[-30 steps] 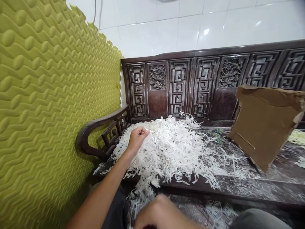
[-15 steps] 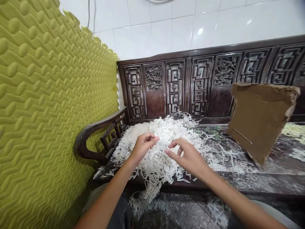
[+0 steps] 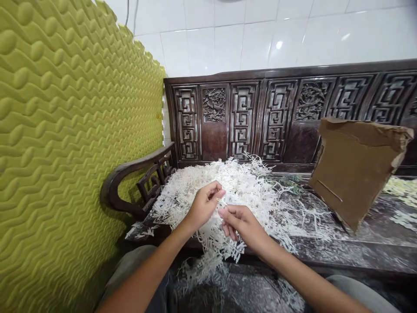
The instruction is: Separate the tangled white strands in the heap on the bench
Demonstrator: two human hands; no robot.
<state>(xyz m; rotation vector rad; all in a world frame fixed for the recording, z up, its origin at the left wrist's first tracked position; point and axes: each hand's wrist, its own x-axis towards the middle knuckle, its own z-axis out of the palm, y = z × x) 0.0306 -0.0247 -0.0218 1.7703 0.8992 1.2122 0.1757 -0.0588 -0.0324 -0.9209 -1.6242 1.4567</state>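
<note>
Both hands have closed in on each other since the earlier frame, going from spread fingers above the shreds to a tight meeting near the middle of the frame. Nearest, grey trouser knees (image 3: 130,261) sit along the bottom edge, and loose paper shreds (image 3: 202,274) trail down past the front of the bench. The left hand (image 3: 205,206) is nearly shut, with its thumb and forefinger pinched on a short white strand (image 3: 220,201). The right hand (image 3: 243,226) is curled too, its thumb and forefinger pressed together just beside the left hand; whether it has hold of the same strand is too small to tell. Both hands are over the front of a heap of white shredded paper (image 3: 241,184), which lies on the dark wooden bench seat (image 3: 365,256) among dusty white scraps. A curved wooden armrest (image 3: 112,191) stands at the heap's left. Farther off on the right, a torn cardboard sheet (image 3: 353,174) stands tilted before the carved bench back (image 3: 276,117). A green foam panel (image 3: 65,130) fills the left of the frame, and white wall tiles (image 3: 260,39) cover the top.
</note>
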